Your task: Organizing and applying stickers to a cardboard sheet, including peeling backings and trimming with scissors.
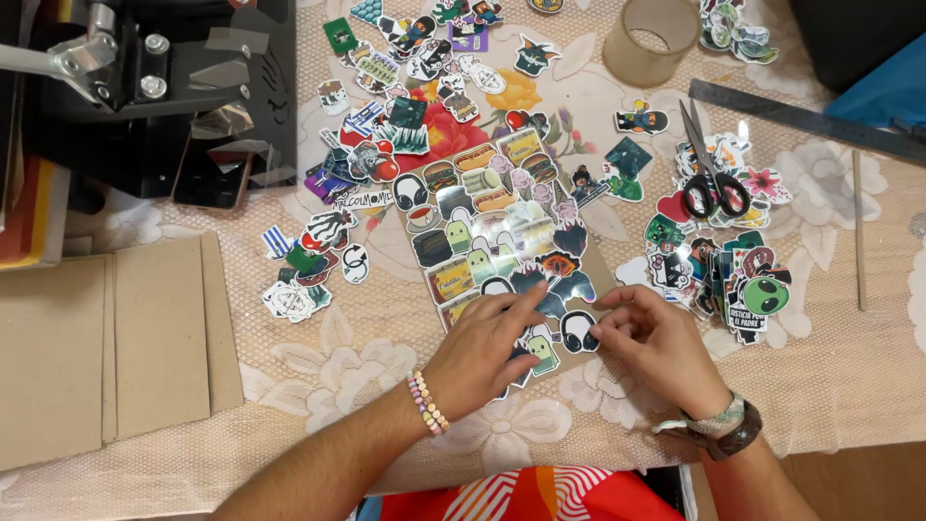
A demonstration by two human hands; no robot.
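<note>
Sticker-covered board [487, 217] at table centre, on the tablecloth [849, 386]. Left hand [482, 352] flat on its near edge; right hand [648, 338] just beside, at the near right corner. Left of the board — loose stickers [313, 260], then cardboard sheets [116, 338] at the table's near left. Press machine [145, 87] far left, behind the cardboard. Right of the board — scissors [712, 169] on a sticker pile [733, 265]. Tape roll [651, 39] behind, ruler [810, 121] far right.

tablecloth [820, 376]: beige lace, floral | scissors [712, 174]: black handles | alien sticker [765, 294]: green | cardboard [116, 338]: brown
</note>
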